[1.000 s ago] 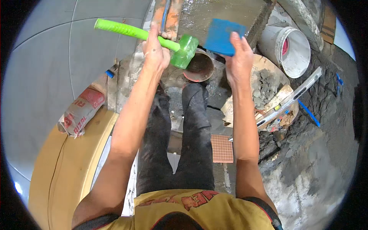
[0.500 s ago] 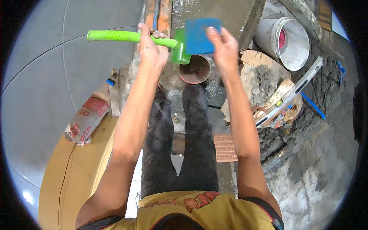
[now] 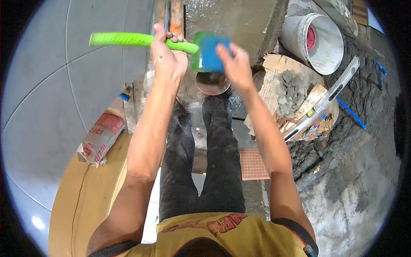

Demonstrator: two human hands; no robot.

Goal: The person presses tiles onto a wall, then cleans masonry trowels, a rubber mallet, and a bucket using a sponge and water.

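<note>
two hands, two things, both up ahead of the knees. left hand [image 3: 170,61] has the mallet [image 3: 139,40] by its handle close to the head, thumb standing up, fingertips curled round the far side. right hand [image 3: 237,67] pinches the blue pad [image 3: 212,55], thumb on the near face; fingers partly hidden, spread or together cannot tell. pad overlaps the right part of the green head, just above a small tub [image 3: 213,93]; contact blurred, but step in hand looks like wiping the head. next move, as judged, calls for a steady left grip and flat pressure, then turning the head to reach its other faces. surface: wet slab [image 3: 233,19] beyond the hands, glossy; rough dark mortar [image 3: 364,94] to the right. white bucket [image 3: 294,35] there, mouth showing; level [image 3: 338,88] slantwise by torn cardboard [image 3: 275,64] bearing grey lumps [image 3: 290,96]. gridded tile [image 3: 254,167] beside the right leg. left side: grey tiling [image 3: 34,85], printed bag [image 3: 100,139] by a tan panel [image 3: 70,205].
</note>
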